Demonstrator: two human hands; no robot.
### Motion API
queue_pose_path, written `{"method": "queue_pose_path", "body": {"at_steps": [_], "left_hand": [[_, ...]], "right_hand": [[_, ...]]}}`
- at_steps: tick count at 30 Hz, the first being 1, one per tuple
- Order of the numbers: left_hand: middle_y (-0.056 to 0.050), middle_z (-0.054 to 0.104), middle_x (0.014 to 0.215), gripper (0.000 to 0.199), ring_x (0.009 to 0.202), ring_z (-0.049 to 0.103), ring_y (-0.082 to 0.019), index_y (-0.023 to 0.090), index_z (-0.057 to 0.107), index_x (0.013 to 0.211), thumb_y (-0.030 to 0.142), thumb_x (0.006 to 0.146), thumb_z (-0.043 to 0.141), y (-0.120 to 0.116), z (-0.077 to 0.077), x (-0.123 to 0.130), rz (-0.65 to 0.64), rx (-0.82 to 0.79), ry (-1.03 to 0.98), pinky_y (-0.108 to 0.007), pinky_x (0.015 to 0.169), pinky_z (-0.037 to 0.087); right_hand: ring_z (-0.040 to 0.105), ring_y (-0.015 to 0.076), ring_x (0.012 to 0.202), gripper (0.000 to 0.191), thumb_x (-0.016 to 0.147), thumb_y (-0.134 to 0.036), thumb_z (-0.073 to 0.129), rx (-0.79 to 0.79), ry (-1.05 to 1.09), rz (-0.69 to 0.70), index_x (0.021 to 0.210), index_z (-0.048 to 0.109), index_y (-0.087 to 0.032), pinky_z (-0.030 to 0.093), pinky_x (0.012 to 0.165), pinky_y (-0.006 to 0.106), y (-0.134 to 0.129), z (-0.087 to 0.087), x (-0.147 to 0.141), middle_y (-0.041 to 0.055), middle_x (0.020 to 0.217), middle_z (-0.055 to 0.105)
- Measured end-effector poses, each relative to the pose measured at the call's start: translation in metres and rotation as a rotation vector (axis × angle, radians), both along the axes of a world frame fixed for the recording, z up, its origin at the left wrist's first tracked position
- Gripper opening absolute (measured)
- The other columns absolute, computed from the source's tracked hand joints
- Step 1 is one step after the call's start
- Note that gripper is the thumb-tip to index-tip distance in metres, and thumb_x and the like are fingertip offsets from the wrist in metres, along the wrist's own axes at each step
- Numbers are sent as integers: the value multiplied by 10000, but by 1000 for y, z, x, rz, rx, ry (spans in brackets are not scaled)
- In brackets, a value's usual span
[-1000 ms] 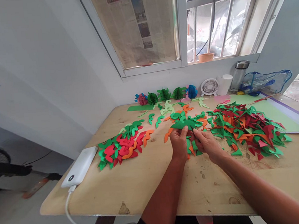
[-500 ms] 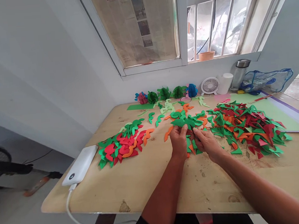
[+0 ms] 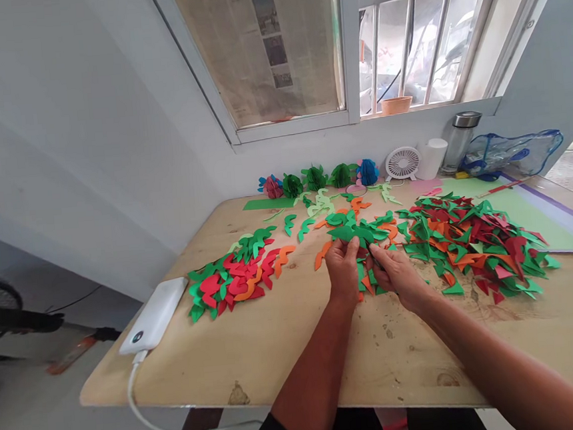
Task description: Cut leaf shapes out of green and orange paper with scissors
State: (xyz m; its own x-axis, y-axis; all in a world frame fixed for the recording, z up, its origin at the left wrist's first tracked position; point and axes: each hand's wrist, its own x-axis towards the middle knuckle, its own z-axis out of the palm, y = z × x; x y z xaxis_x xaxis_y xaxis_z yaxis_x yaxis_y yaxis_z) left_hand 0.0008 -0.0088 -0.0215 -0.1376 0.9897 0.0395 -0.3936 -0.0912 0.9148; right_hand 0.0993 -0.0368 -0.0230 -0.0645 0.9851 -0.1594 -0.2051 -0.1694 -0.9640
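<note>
My left hand (image 3: pixel 342 267) is closed, thumb and fingers pinching a green paper piece (image 3: pixel 341 234) above the middle of the table. Close beside it, my right hand (image 3: pixel 396 269) is closed around a thin dark tool (image 3: pixel 370 250), mostly hidden by the fingers, its tip near the green paper. Just beyond the hands lie more green and orange cut-outs (image 3: pixel 324 254). Small green and orange scraps lie beneath and between the hands.
A large heap of red, green and orange scraps (image 3: pixel 474 242) lies to the right. Wavy cut-outs (image 3: pixel 232 280) are piled at left, near a white power bank (image 3: pixel 153 317) with a cable. Folded paper figures (image 3: pixel 315 177), a small fan (image 3: pixel 402 163) and a bottle (image 3: pixel 460 141) line the wall.
Both hands stay almost in place, still holding the green paper and the tool. The right hand's grip has shifted very slightly. The piles look the same.
</note>
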Motion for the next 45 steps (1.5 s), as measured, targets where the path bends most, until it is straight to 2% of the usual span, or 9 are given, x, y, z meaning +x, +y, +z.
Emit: {"method": "queue_pose_path", "body": {"at_steps": [14, 19, 23, 28, 36, 42, 45], "left_hand": [[2, 590, 557, 236, 529, 555, -121, 160, 586, 650, 369, 693, 686, -2, 9, -6, -7, 8, 94, -248, 566, 447], [22, 554, 528, 292, 494, 507, -99, 168, 530, 607, 394, 699, 691, -5, 11, -6, -12, -21, 79, -232, 536, 424], [43, 502, 529, 346, 493, 478, -81, 175, 479, 583, 405, 687, 714, -3, 11, -6, 30, -29, 64, -217, 533, 409], [29, 523, 564, 360, 526, 493, -90, 172, 499, 596, 444, 691, 714, 0, 8, -5, 52, -11, 69, -221, 540, 421], [36, 500, 559, 354, 518, 457, -78, 173, 500, 599, 420, 681, 739, 1, 5, -6, 7, -5, 61, -210, 527, 389], [40, 496, 536, 366, 501, 460, -78, 172, 502, 584, 443, 693, 723, -1, 9, -6, 15, -5, 78, -216, 526, 393], [46, 497, 520, 354, 460, 460, -80, 175, 506, 613, 450, 696, 713, -1, 7, -4, -55, -9, 70, -222, 490, 382]], "right_hand": [[172, 52, 335, 499, 731, -659, 593, 28, -56, -1, 594, 545, -182, 124, 341, 209, 0, 3, 1, -100, 357, 269], [182, 47, 339, 521, 722, -676, 605, -3, -30, -12, 590, 548, -175, 129, 345, 202, 0, 0, 1, -98, 365, 278], [170, 44, 343, 522, 703, -680, 619, -19, -22, 12, 594, 546, -174, 124, 347, 203, -1, 1, -1, -102, 371, 274], [166, 47, 350, 513, 713, -670, 606, -26, -26, 21, 598, 547, -174, 115, 353, 204, -2, 3, -1, -102, 376, 272], [181, 51, 338, 489, 727, -652, 606, -21, -32, 30, 612, 550, -180, 129, 349, 210, -1, 2, 1, -102, 370, 283], [194, 51, 333, 509, 727, -668, 601, 0, -42, 16, 598, 541, -179, 140, 338, 207, 0, 0, 1, -97, 370, 287], [187, 48, 334, 517, 716, -678, 609, -1, -18, -1, 594, 530, -182, 133, 336, 201, 0, 0, 1, -97, 371, 286]]}}
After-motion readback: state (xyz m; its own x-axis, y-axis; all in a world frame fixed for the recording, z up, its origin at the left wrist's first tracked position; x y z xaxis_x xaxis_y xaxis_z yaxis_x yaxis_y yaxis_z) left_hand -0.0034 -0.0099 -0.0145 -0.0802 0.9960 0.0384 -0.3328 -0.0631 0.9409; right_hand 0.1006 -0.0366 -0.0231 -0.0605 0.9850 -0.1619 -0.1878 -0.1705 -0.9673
